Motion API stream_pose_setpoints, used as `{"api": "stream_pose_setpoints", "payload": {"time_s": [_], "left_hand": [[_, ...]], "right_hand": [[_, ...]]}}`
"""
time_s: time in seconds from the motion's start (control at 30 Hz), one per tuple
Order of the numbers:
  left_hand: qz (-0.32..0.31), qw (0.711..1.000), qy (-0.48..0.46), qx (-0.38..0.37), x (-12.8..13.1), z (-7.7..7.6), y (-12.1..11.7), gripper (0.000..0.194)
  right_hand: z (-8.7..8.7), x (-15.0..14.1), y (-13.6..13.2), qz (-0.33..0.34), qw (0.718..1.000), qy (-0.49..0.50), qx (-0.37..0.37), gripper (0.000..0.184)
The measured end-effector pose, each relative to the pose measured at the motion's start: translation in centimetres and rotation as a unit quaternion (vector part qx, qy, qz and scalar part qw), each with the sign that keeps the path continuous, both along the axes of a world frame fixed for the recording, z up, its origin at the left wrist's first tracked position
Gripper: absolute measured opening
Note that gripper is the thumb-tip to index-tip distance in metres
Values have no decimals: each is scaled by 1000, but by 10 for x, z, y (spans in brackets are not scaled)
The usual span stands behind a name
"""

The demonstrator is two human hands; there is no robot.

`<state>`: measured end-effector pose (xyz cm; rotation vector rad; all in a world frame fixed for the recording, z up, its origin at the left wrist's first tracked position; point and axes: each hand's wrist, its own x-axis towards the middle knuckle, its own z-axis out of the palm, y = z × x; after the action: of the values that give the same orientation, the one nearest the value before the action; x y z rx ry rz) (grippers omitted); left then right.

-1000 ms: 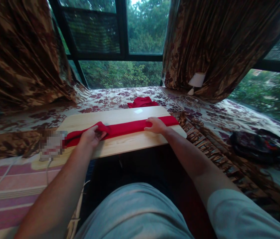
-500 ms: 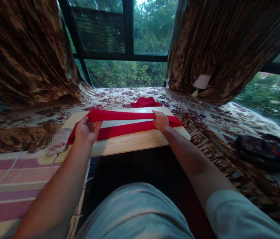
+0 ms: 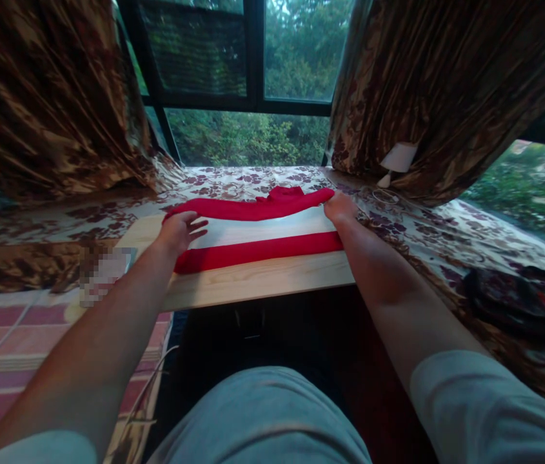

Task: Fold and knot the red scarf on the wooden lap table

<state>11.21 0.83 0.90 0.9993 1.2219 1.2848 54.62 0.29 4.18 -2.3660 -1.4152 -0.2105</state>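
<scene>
A long red cloth point(image 3: 257, 209) is stretched between my two hands over a pale wooden board point(image 3: 253, 283). Its far strip is raised, and a second red strip point(image 3: 262, 251) lies along the board nearer to me. A whitish area shows between the strips; whether it is fabric or board I cannot tell. My left hand point(image 3: 178, 232) holds the cloth's left end, with some fingers stretched out to the right. At the right end, my right hand point(image 3: 341, 209) grips the corner, its fingertips partly hidden. Behind the strip sits a crumpled red cloth point(image 3: 286, 192).
Floral fabric point(image 3: 214, 183) covers the ledge beneath the window. A small white lamp point(image 3: 398, 158) stands at the back right, and a dark bag point(image 3: 518, 303) lies on the right. Left of the board are a blurred-out flat object point(image 3: 108, 274) and striped bedding point(image 3: 11, 361) with a cable.
My right hand has moved right and away from me, lifting the far strip further from the near one. My left hand has risen slightly. The gap between the strips has widened.
</scene>
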Motion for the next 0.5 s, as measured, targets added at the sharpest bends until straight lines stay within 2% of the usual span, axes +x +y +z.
{"api": "stream_pose_setpoints", "payload": {"time_s": [0.03, 0.1, 0.17, 0.23, 0.3, 0.37, 0.43, 0.5], "left_hand": [[-19, 996, 82, 8, 1, -3, 4, 20], [-61, 966, 250, 10, 6, -10, 4, 32], [-110, 920, 376, 24, 13, -19, -7, 45], [-177, 846, 495, 88, 22, -29, -26, 61], [-239, 775, 553, 191, 30, -39, -49, 74], [-283, 720, 589, 235, 36, -47, -69, 74], [-291, 695, 617, 230, 38, -55, -83, 71], [-279, 690, 632, 218, 36, -60, -89, 71]], "right_hand": [[0, 4, 5, -8, 1000, 7, -4, 40], [-6, 9, 12, 20, 998, 11, -53, 40], [-18, 9, 11, 78, 988, 3, -131, 37], [-32, 1, 5, 110, 978, -20, -176, 41], [-42, -12, -5, 120, 977, -50, -169, 47], [-49, -28, -17, 145, 978, -75, -134, 49], [-52, -43, -30, 185, 974, -91, -93, 46], [-54, -56, -42, 235, 965, -98, -66, 44]]}}
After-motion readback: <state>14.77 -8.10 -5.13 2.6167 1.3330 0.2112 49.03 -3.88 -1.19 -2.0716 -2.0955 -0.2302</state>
